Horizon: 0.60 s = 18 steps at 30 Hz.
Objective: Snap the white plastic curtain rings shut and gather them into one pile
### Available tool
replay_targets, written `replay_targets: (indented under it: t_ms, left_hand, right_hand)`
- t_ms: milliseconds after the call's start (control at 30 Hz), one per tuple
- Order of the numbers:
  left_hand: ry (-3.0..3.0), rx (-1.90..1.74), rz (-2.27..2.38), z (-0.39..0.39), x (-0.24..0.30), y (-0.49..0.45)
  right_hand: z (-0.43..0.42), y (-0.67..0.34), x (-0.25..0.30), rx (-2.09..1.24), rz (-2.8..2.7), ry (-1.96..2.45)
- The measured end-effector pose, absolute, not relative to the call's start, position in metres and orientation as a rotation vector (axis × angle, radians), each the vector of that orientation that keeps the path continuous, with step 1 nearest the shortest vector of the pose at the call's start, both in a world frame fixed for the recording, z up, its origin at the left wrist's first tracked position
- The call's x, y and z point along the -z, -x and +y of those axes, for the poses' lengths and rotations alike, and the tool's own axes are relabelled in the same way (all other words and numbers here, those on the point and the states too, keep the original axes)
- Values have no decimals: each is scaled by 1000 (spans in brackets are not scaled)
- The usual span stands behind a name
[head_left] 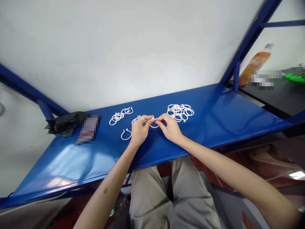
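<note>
My left hand (138,129) and my right hand (169,127) meet above the middle of the blue table (214,114). Both pinch one white plastic ring (154,122) between thumb and fingertips, each at one end of its open gap. Right of my right hand lies a pile of several white rings (180,112). A smaller cluster of white rings (120,115) lies to the left, near the wall. A single open ring (126,134) rests on the table just left of my left wrist.
A crumpled black bag (64,124) and a blurred flat item (87,128) sit at the table's left. An orange bottle (256,63) lies on a dark surface at the right, behind a blue frame post (247,41). The white wall stands close behind.
</note>
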<state>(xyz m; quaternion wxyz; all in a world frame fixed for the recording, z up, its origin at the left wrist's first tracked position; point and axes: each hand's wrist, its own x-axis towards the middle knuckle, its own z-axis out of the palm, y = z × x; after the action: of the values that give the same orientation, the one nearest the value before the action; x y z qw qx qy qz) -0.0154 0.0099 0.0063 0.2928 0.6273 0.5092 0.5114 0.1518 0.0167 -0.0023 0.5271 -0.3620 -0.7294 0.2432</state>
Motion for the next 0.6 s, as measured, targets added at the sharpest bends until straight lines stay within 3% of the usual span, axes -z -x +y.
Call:
replay_targets:
  t_ms: [600]
  left_hand:
    - [-2072,-1268,1426,3,-13,14]
  right_hand:
    - [16,-164,7,-275,-2009,797]
